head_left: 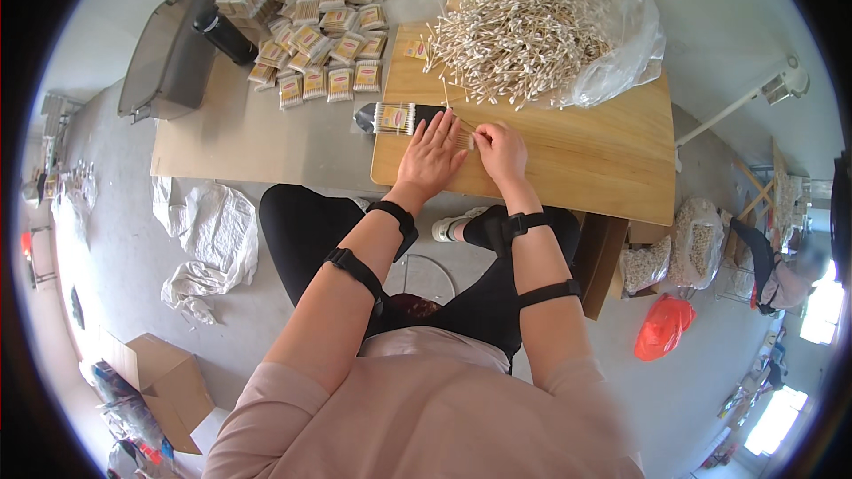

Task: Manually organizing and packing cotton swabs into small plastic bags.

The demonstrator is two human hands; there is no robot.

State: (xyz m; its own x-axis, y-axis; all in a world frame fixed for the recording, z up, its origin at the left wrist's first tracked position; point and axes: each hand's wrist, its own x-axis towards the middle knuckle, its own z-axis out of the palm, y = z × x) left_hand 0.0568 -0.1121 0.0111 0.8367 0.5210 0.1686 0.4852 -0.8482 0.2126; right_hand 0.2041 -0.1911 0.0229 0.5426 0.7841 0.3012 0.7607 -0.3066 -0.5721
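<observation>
Resting left fingers (436, 129) apart on swabs (464, 137), right fingers (485, 134) bunched (can't tell on what), packs (341, 84) look done, huge loose pile (524, 40) remains.

Cotton swabs, loose (524, 44): white tips, pale tan sticks. Swab packs (340, 84): white tips in rows, pale yellow-and-white labels, small red mark. Board (603, 160): honey-yellow, faint wood grain. Plastic bag (635, 53): clear, whitish sheen. Bin (169, 58): translucent grey. Cylinder (224, 36): black. Crumpled sheet (220, 244): white. Tied bag (662, 328): bright orange-red. Carton (169, 390): brown. Shirt (426, 417): dusty pinkish beige. Trousers (297, 235): black. Arm straps (353, 271): black.
</observation>
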